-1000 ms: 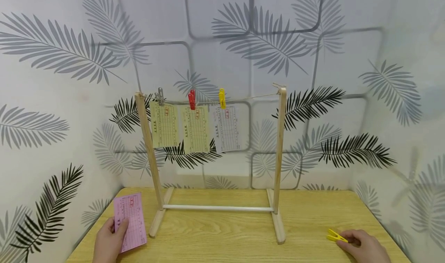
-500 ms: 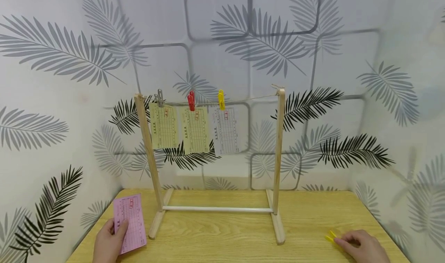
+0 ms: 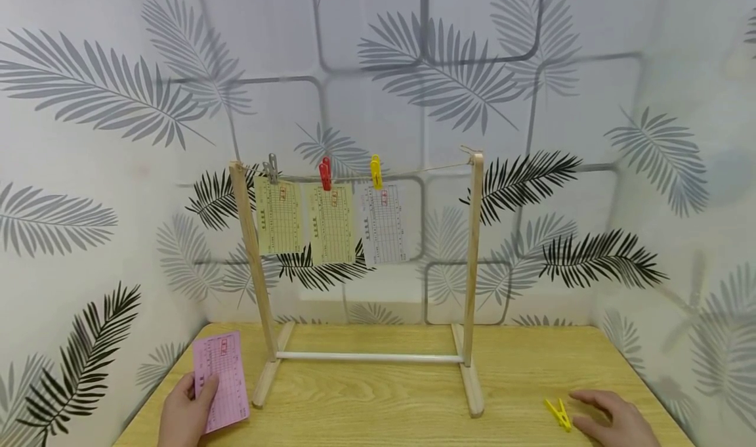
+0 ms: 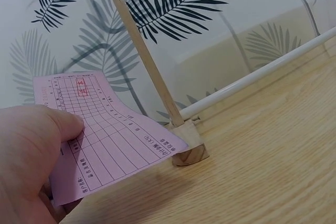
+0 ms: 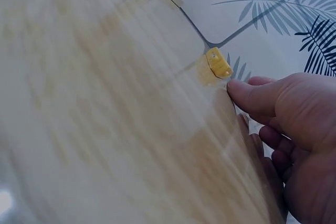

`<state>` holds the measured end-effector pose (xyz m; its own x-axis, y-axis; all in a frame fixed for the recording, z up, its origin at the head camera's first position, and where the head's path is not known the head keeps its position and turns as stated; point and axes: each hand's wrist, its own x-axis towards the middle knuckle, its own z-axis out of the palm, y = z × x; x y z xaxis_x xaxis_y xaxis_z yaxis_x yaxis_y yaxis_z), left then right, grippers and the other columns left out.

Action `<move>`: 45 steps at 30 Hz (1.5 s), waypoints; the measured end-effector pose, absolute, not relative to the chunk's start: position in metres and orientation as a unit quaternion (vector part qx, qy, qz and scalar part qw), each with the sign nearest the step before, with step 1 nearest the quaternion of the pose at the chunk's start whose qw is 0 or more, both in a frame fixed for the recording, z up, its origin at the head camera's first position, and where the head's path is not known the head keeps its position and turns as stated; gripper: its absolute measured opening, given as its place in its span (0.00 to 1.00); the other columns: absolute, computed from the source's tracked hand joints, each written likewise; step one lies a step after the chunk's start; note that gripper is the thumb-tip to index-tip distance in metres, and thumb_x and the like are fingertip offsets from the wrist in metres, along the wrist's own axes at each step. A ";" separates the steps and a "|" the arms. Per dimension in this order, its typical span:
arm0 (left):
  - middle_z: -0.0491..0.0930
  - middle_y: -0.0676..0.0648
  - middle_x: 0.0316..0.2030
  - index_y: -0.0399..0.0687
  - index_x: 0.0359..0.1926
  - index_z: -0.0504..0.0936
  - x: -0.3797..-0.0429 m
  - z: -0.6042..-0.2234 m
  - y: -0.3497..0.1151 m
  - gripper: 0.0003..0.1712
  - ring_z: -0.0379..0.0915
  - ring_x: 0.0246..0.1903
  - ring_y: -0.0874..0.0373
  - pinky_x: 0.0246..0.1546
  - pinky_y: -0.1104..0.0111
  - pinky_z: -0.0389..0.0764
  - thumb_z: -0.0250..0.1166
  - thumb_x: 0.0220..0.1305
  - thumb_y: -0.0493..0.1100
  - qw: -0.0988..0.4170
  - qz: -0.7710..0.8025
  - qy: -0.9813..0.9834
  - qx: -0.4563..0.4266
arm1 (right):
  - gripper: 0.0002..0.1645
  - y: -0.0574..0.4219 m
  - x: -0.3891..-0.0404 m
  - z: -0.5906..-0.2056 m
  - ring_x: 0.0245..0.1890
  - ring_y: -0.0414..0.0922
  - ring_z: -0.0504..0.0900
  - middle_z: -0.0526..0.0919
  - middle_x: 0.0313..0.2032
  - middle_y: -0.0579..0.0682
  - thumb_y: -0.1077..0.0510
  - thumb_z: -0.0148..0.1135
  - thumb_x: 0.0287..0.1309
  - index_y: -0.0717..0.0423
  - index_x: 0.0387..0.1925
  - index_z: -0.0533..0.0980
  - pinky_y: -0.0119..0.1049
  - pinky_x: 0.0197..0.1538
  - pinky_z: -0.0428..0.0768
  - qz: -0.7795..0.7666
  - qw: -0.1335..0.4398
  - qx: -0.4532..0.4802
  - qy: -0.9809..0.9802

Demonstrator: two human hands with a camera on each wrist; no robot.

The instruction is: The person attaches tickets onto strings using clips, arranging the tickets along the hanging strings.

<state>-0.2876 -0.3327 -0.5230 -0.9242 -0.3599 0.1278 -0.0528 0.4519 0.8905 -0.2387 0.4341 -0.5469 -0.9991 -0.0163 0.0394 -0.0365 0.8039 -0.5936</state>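
At the table's left side my left hand (image 3: 186, 407) pinches a pink printed form slip (image 3: 227, 381), thumb on its front face and fingers behind. The left wrist view shows the pink slip (image 4: 107, 129) bent slightly, its lower corner overlapping the rack's foot. On the right, a yellow clothespin (image 3: 558, 414) lies on the table. My right hand (image 3: 617, 417) is just beside it, thumb and forefinger spread apart with nothing between them. In the right wrist view the thumb tip is close to the yellow clothespin (image 5: 218, 63).
A wooden rack (image 3: 474, 263) stands mid-table with a string across its top. From it hang two yellowish slips (image 3: 279, 217) and a white slip (image 3: 385, 224), held by a grey clothespin (image 3: 272, 169), a red clothespin (image 3: 325, 174) and a yellow clip (image 3: 376, 171). A patterned wall stands behind.
My right hand has let go of the yellow clothespin, which now lies on the table turned a different way. My left hand keeps the pink slip in nearly the same place.
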 end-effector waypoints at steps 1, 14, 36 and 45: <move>0.89 0.33 0.49 0.27 0.69 0.75 -0.288 -0.523 -0.333 0.29 0.82 0.32 0.61 0.30 0.69 0.84 0.63 0.84 0.49 0.151 -0.509 -0.839 0.122 | 0.37 0.433 -0.240 -0.547 0.61 0.67 0.83 0.86 0.60 0.64 0.42 0.78 0.68 0.63 0.66 0.83 0.64 0.59 0.83 0.311 0.015 0.010 -0.950; 0.88 0.33 0.49 0.27 0.70 0.74 -0.288 -0.527 -0.335 0.30 0.82 0.32 0.61 0.30 0.68 0.84 0.62 0.84 0.49 0.150 -0.507 -0.841 0.119 | 0.38 0.414 -0.250 -0.541 0.63 0.70 0.81 0.83 0.63 0.67 0.42 0.76 0.71 0.62 0.70 0.80 0.68 0.60 0.81 0.304 0.024 0.051 -0.951; 0.88 0.35 0.49 0.30 0.70 0.76 -0.287 -0.523 -0.329 0.30 0.82 0.33 0.61 0.30 0.69 0.84 0.63 0.84 0.50 0.153 -0.508 -0.839 0.122 | 0.12 0.388 -0.260 -0.539 0.64 0.74 0.77 0.82 0.65 0.67 0.44 0.78 0.69 0.45 0.46 0.90 0.75 0.63 0.74 0.299 0.048 0.032 -0.953; 0.88 0.35 0.50 0.30 0.69 0.76 -0.288 -0.524 -0.330 0.29 0.81 0.34 0.60 0.30 0.69 0.83 0.64 0.83 0.50 0.153 -0.509 -0.838 0.126 | 0.15 0.388 -0.260 -0.539 0.65 0.74 0.77 0.82 0.64 0.70 0.46 0.79 0.68 0.51 0.37 0.84 0.71 0.65 0.76 0.318 0.036 0.014 -0.947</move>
<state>-0.2878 -0.3302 -0.5236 -0.9215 -0.3667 0.1277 -0.0557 0.4504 0.8911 -0.2602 0.3884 -0.5388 -0.9971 -0.0031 0.0763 -0.0485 0.7980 -0.6007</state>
